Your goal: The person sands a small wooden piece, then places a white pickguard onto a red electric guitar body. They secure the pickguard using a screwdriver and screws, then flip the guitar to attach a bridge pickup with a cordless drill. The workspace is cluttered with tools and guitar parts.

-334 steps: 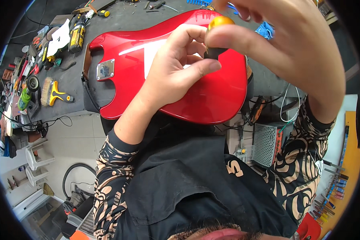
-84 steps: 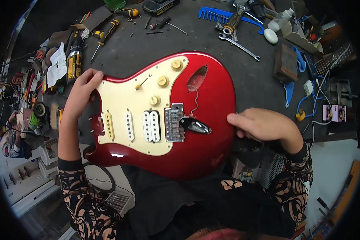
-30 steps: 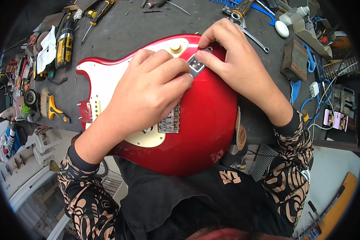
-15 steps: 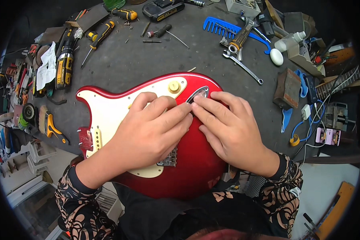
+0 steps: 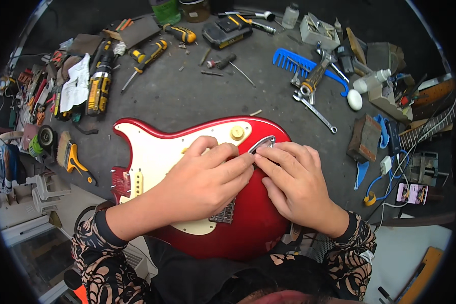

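A red electric guitar body (image 5: 248, 223) with a cream pickguard (image 5: 152, 152) lies face up on the dark workbench (image 5: 187, 96). My left hand (image 5: 200, 185) rests flat over the pickguard and bridge, its fingertips reaching the chrome oval jack plate (image 5: 262, 144). My right hand (image 5: 294, 185) lies beside it on the red top, fingertips pressing at the lower edge of the same plate. A cream control knob (image 5: 236, 132) shows just above my left fingers. The bridge (image 5: 224, 214) peeks out under my left palm.
Tools crowd the bench: a yellow-black drill (image 5: 99, 83), screwdrivers (image 5: 147, 55), a blue comb (image 5: 301, 63), a spanner (image 5: 314, 109), a brush (image 5: 71, 157), a battery pack (image 5: 227, 31), a wooden block (image 5: 364, 138), a phone (image 5: 413, 192), and a guitar neck (image 5: 430, 126) at right.
Eleven seconds ago the guitar lay back up; it has since been turned face up. In the last second both hands slid down with the jack plate and settled it against the red top.
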Demonstrator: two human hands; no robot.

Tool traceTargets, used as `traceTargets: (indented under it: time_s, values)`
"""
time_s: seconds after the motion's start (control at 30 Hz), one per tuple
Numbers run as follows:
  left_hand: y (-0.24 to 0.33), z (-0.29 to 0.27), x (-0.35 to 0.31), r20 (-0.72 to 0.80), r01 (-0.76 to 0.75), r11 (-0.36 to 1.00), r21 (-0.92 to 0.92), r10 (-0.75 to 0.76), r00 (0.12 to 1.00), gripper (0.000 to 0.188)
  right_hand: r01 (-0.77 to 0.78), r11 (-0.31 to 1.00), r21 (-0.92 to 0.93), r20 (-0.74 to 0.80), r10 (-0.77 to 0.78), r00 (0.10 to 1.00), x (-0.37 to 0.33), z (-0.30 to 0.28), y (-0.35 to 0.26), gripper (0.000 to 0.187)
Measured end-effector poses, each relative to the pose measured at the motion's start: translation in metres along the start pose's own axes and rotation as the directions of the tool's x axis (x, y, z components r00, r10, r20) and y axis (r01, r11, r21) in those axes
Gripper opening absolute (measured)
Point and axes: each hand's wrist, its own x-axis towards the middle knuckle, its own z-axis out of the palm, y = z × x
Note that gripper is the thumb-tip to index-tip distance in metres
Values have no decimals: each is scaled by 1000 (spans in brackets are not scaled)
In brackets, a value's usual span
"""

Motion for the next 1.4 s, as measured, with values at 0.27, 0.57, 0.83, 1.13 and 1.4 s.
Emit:
traceTargets:
  time_s: [0.27,0.57,0.83,1.13,1.4]
  values:
    - [11,-26,-16,-176,-97,991,90,112,978,28,-171,937,305,-265,256,930,9,-7,18,21]
    - [-50,-96,-147,-560,364,931,2,-301,772,11,-297,761,577,-400,580,710,-31,-5,67,27]
    - [-104,-115,-249,-578,777,628,-47,-651,492,15,-449,651,613,-345,731,589,-79,34,58,22]
    - [-160,-117,-223,-459,636,768,78,-539,706,23,-479,674,562,-377,724,577,-78,36,64,17]
    - [-236,-136,-198,-224,646,697,311,-607,763,73,-467,689,554,-400,713,576,-78,39,69,15]
